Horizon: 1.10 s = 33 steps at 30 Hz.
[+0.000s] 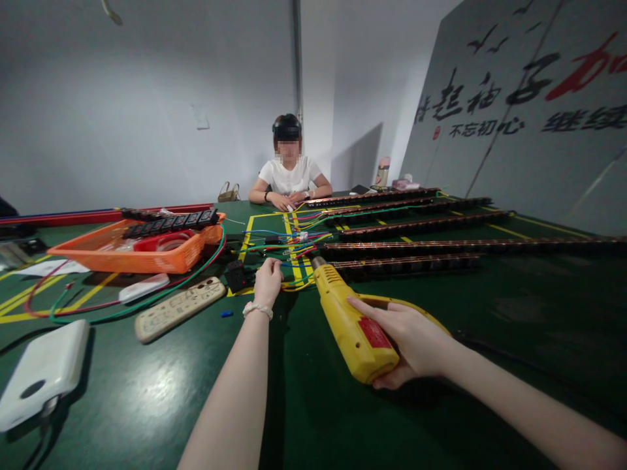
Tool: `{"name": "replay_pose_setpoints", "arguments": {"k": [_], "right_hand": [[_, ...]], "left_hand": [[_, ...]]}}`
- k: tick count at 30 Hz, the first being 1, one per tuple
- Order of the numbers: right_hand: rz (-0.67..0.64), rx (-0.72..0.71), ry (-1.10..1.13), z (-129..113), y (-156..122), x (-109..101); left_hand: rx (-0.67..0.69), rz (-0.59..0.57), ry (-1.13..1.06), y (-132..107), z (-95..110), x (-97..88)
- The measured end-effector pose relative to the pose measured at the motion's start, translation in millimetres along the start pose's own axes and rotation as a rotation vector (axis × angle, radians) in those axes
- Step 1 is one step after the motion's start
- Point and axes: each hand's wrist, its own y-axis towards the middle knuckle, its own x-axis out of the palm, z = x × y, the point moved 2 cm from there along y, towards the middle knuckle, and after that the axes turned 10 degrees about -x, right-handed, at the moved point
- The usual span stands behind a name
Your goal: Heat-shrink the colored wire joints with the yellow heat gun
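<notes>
Brush-style Chinese lettering runs across a grey wall panel [529, 173] at upper right: large black characters ending in "起袖子", then a red "加" cut by the picture's edge, with "不忘初心" and "继续" in smaller print below and black birds above. A red label [375, 333] on the yellow heat gun [343, 310] is too blurred to read. The wearer's right hand [414, 333] is wrapped around the heat gun's body, its metal nozzle [318, 262] pointing away, close to a bundle of coloured wires [306, 250] at mid-table. The left hand [268, 281] reaches in beside these wires, fingers drawn into a narrow pinch; whether a wire is between them cannot be told. A black box-shaped part [237, 277] sits just left of that hand, near a small blue piece [226, 314] and a worn cream power strip [179, 309]. Further left, an orange plastic basket [122, 262] holds a black segmented strip [171, 224] and red items, while a green cable [196, 277] loops in front. A white power bank [46, 375] with a cord lies at lower left. Long dark strips with copper-coloured lines [441, 248] stretch rightward from the wires. The glossy green table [313, 405] carries yellow tape lines [246, 245]. Opposite sits a person [289, 175] in a white top and black headset, before a pale wall [147, 117]; a pink-topped bottle [383, 172] stands nearby.
</notes>
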Motion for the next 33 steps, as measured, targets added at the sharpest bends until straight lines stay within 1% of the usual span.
{"name": "replay_pose_setpoints", "arguments": {"k": [3, 9, 13, 17, 24, 28, 33], "right_hand": [[-0.009, 0.041, -0.023, 4, -5, 3], [-0.005, 0.041, -0.025, 6, -7, 3], [-0.014, 0.045, -0.029, -2, -3, -1], [0.016, 0.039, -0.021, -13, 4, -1], [0.041, -0.022, -0.025, -19, 11, 3], [0.051, -0.055, -0.008, -21, 14, 2], [0.04, -0.093, -0.017, -27, 28, 5]], "left_hand": [[0.001, -0.002, -0.002, 1, 0, -0.1], [0.007, 0.005, 0.004, -1, 1, 0.0], [0.012, 0.0, 0.016, -1, 3, -0.1], [0.023, 0.002, 0.027, 0, 2, 0.2], [0.048, 0.019, 0.075, 3, -1, 1.8], [0.035, 0.009, 0.097, 3, -1, 1.6], [0.051, 0.006, 0.106, 2, 0, 0.7]]}}
